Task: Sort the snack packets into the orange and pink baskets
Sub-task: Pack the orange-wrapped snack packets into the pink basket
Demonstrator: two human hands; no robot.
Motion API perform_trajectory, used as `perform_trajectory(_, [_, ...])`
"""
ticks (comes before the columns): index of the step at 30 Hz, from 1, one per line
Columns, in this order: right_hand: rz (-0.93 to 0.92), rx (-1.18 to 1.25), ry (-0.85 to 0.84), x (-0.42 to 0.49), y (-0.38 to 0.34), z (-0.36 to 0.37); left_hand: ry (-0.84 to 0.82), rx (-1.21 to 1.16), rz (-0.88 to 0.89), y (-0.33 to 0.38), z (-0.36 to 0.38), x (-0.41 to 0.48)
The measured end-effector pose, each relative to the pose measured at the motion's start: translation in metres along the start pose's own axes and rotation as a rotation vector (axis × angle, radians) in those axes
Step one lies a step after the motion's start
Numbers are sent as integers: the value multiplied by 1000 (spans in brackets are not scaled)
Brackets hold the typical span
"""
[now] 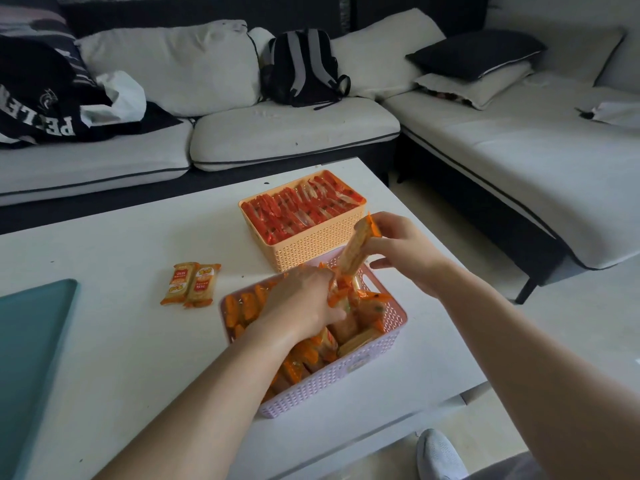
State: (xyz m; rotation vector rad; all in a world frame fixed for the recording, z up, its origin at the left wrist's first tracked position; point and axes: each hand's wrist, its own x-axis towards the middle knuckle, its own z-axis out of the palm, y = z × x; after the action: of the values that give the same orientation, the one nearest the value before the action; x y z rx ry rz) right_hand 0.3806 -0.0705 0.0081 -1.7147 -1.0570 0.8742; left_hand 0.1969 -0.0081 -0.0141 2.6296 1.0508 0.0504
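The pink basket stands near the table's front edge and holds several orange snack packets. My left hand reaches down into it, fingers pressed among the packets; what it grips is hidden. Above the basket's far end, my right hand holds one orange packet tilted on end. Behind it the orange basket is packed with several red packets in rows. Two loose orange packets lie flat on the white table, left of the baskets.
The white table has a teal board at its left edge. A light sofa with cushions, a dark backpack and dark clothing wraps around behind and to the right. A white shoe is on the floor below.
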Motion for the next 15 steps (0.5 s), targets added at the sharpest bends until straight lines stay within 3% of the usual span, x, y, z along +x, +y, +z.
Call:
perform_trajectory(6, [-5, -7, 39, -4, -1, -8, 41, 5, 102, 6, -3, -6])
perform_trajectory(10, [-16, -29, 61, -8, -2, -13, 72, -160, 38, -1, -17, -8])
perform_trajectory(15, [-17, -195, 4, -14, -4, -11, 128, -36, 71, -7, -25, -7])
